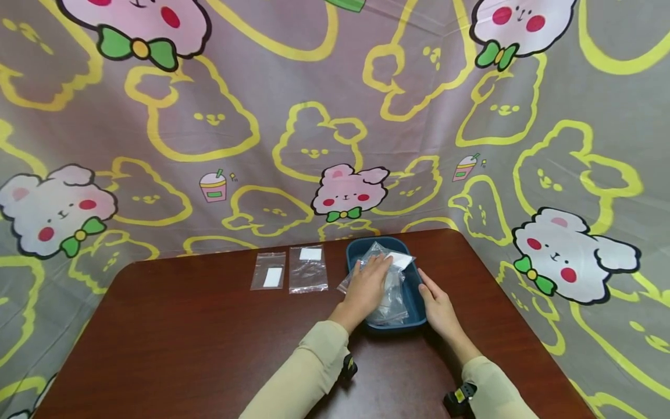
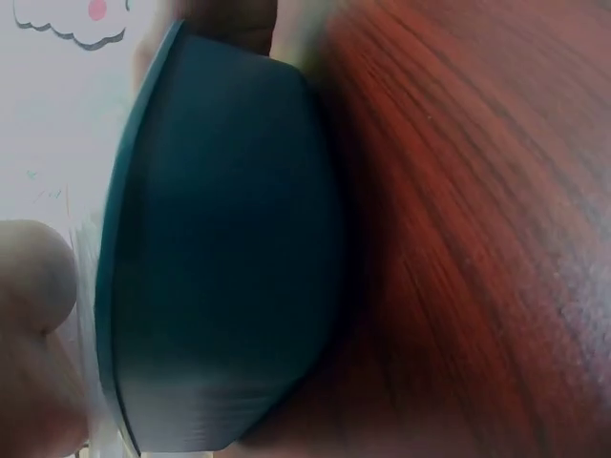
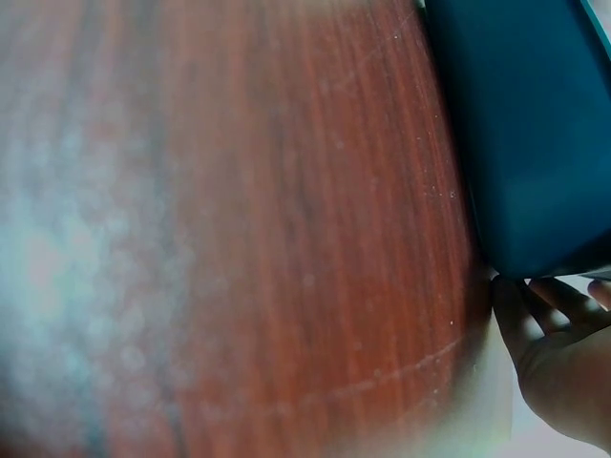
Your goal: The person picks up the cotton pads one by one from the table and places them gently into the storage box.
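Note:
A blue plastic basin (image 1: 417, 302) stands on the table and holds a loose pile of clear plastic bags (image 1: 389, 305), one showing a white label (image 1: 400, 260). My left hand (image 1: 366, 286) lies over the pile with its fingers extended, touching the bags. In the left wrist view, its thumb (image 2: 33, 286) shows beside the rim; what lies under the palm is hidden. Fairly straight fingers of my right hand (image 1: 439, 308) touch the basin's right side. The right wrist view shows that hand (image 3: 568, 367) against the basin's outer wall (image 3: 539, 143).
Two flat clear bags with white labels, a smaller one (image 1: 260, 272) and a larger one (image 1: 309, 276), lie side by side left of the basin. The dark red-brown wooden table (image 1: 209, 343) meets a patterned cloth backdrop (image 1: 246, 174) at the back and right.

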A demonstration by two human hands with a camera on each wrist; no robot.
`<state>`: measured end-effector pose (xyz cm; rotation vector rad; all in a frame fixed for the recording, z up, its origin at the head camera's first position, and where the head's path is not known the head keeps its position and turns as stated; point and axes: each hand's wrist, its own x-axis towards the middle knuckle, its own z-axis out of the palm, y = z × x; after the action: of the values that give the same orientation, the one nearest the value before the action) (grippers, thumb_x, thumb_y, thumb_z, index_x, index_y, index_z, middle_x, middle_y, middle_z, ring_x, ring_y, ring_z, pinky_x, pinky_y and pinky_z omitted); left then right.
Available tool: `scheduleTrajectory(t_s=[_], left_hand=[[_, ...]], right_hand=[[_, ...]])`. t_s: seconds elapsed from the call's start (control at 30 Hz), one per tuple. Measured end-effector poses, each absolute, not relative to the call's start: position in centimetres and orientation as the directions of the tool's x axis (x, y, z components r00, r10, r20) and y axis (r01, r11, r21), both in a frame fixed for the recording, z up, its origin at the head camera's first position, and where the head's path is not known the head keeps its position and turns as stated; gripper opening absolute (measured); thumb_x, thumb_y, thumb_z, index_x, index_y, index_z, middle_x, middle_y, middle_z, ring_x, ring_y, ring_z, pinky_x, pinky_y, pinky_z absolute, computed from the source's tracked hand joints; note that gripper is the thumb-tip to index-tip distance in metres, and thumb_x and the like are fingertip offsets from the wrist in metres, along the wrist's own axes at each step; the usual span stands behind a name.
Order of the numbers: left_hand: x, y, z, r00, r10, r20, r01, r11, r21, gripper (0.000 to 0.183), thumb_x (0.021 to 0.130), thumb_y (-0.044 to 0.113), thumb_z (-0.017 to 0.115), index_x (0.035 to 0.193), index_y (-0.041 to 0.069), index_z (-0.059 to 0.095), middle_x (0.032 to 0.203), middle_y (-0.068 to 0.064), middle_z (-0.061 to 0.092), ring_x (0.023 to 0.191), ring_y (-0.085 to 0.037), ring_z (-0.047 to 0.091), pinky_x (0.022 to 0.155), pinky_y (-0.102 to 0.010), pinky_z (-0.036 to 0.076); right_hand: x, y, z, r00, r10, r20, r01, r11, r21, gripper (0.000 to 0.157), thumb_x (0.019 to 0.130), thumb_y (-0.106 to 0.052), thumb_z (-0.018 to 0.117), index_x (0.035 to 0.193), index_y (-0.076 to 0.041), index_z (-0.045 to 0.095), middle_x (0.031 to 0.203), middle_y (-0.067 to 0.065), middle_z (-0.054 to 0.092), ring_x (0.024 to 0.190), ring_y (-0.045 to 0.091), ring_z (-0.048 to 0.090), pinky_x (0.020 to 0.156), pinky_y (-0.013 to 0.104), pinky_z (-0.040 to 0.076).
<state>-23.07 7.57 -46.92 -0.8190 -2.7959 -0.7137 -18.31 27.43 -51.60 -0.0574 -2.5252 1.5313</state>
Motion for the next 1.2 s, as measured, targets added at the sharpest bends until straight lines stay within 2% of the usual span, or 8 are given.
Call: scheduleTrajectory(t_s=[0.27, 0.47, 0.7, 1.0, 1.2], left_hand=[[-23.2, 8.8, -46.5, -0.829, 0.500, 0.249, 0.558, 0.769, 0.312, 0.042, 0.108, 0.018, 0.046, 0.150, 0.020, 0.048, 0.153, -0.007, 0.047, 0.142, -0.027, 0.041, 0.117, -0.057, 0.027], [-22.9, 10.1, -46.3, -0.842, 0.469, 0.265, 0.531, 0.808, 0.257, 0.043, 0.105, 0.015, 0.051, 0.148, 0.020, 0.051, 0.151, -0.006, 0.050, 0.140, -0.027, 0.044, 0.115, -0.057, 0.032], [-22.2, 11.0, -46.3, -0.864, 0.433, 0.259, 0.493, 0.831, 0.256, 0.045, 0.104, 0.013, 0.052, 0.149, 0.016, 0.050, 0.151, -0.006, 0.050, 0.141, -0.026, 0.043, 0.114, -0.058, 0.031], [-21.8, 10.7, -46.6, -0.852, 0.483, 0.203, 0.521, 0.823, 0.227, 0.052, 0.102, 0.014, 0.055, 0.153, 0.016, 0.044, 0.155, -0.006, 0.044, 0.144, -0.027, 0.039, 0.118, -0.055, 0.027], [-21.8, 10.2, -46.4, -0.833, 0.507, 0.222, 0.549, 0.808, 0.215, 0.045, 0.105, 0.016, 0.051, 0.149, 0.014, 0.049, 0.152, -0.007, 0.049, 0.141, -0.027, 0.043, 0.116, -0.054, 0.031]], right_hand=[[-18.3, 27.4, -51.5, -0.980, 0.128, 0.155, -0.080, 0.459, -0.885, 0.046, 0.109, -0.017, 0.044, 0.153, -0.005, 0.041, 0.154, 0.019, 0.042, 0.141, 0.035, 0.037, 0.115, 0.054, 0.029], [-18.4, 27.4, -51.5, -0.982, 0.132, 0.137, -0.064, 0.448, -0.892, 0.046, 0.109, -0.019, 0.043, 0.154, -0.009, 0.041, 0.154, 0.019, 0.042, 0.140, 0.035, 0.038, 0.115, 0.054, 0.030], [-18.4, 27.4, -51.5, -0.983, 0.145, 0.115, -0.040, 0.441, -0.897, 0.046, 0.109, -0.020, 0.043, 0.154, -0.010, 0.041, 0.154, 0.019, 0.042, 0.141, 0.033, 0.037, 0.116, 0.052, 0.029], [-18.4, 27.4, -51.7, -0.983, 0.144, 0.118, -0.041, 0.446, -0.894, 0.046, 0.109, -0.020, 0.043, 0.154, -0.010, 0.042, 0.154, 0.018, 0.042, 0.141, 0.033, 0.036, 0.117, 0.053, 0.028], [-18.4, 27.5, -51.8, -0.982, 0.149, 0.120, -0.041, 0.446, -0.894, 0.046, 0.109, -0.020, 0.044, 0.154, -0.009, 0.042, 0.154, 0.018, 0.043, 0.141, 0.033, 0.037, 0.116, 0.052, 0.029]])
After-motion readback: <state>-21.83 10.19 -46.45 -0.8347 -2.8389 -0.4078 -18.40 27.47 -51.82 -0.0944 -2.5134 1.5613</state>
